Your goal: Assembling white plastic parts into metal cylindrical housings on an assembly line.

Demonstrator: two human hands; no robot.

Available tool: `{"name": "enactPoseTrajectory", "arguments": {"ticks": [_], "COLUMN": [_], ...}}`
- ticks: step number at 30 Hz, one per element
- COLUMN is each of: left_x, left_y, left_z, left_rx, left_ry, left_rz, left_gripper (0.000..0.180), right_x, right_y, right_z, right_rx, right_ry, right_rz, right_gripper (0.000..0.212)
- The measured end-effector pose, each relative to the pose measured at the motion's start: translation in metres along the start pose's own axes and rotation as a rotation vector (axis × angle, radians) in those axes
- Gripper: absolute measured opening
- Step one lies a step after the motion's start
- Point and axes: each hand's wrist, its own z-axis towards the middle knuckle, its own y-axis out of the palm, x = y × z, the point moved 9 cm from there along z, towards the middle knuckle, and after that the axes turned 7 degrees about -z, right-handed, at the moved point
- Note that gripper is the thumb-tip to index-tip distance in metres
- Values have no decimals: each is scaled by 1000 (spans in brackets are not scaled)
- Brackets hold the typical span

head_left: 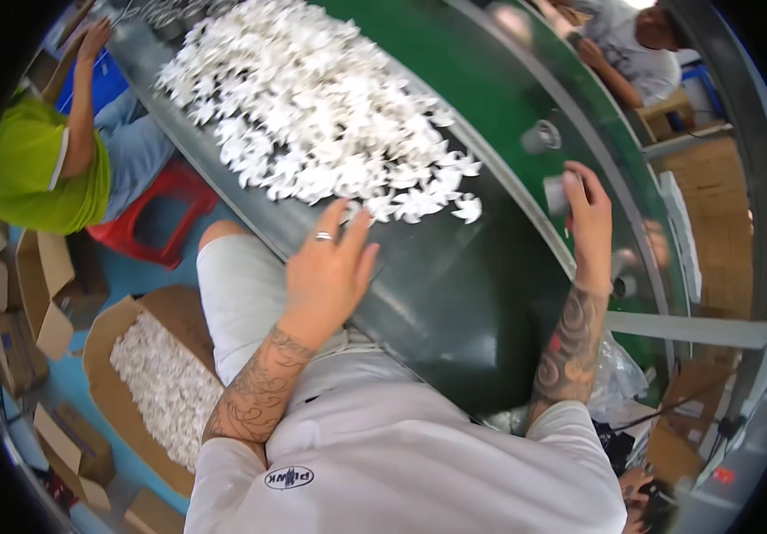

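My left hand [323, 278], its visible fingers spread apart, is at the near edge of a heap of white pieces [312, 107]; whether the fingertips touch one, I cannot tell. My right hand [591, 216], to the right of the heap, pinches a pale cup [556, 195] between thumb and fingers. The heap lies on a dark, shiny table [455, 294], alongside a green belt [499, 98] bearing a grey cup [541, 137]. Left: a carton [174, 311] of small white parts [165, 383]. Farther off: a co-worker [45, 169] on a red stool [165, 214]; across the belt, another person [633, 55].
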Motion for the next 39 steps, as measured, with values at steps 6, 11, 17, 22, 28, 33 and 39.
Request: {"name": "enactPoseTrajectory", "arguments": {"ticks": [6,11,17,22,28,33,39], "left_x": [-6,-23,-21,-21,-6,67,36], "left_y": [15,5,7,0,7,7,21], "left_z": [15,6,10,5,-13,-12,-36], "left_rx": [-49,32,-25,-91,-204,-315,-252], "left_ry": [29,-18,9,78,-55,219,109], "left_rz": [138,-101,-238,-293,-885,-909,-698], "left_gripper": [27,31,34,26,20,22,21], "right_x": [121,76,138,102,97,-7,-6], "right_y": [-38,-99,-87,-84,-29,126,162], "right_z": [65,23,-28,-72,-72,-138,-160], "right_rx": [338,545,459,724,368,-261,-328], "right_ry": [-114,139,182,-110,118,277,288], "right_rz": [-807,-1093,-1177,-901,774,1067,925], "right_gripper": [68,53,17,16,28,48,56]}}
